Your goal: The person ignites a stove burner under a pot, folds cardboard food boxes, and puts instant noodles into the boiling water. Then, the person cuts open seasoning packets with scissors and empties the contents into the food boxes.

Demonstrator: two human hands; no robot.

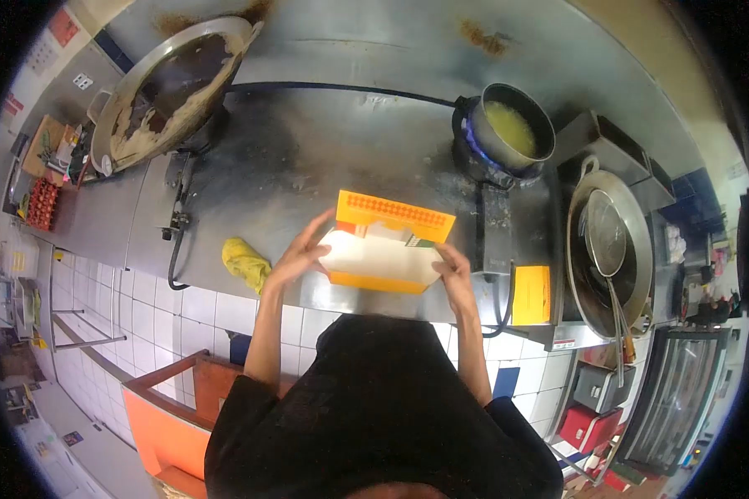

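Carton (383,249) between left grip (302,254) and right grip (453,270), at opposite ends.

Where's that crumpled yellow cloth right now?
In the head view, the crumpled yellow cloth lies at the near edge of the grey steel counter, just left of the person's left hand, which holds an open yellow cardboard box.

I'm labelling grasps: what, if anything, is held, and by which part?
An open yellow cardboard box, by its two ends: left hand at the left, right hand at the right.
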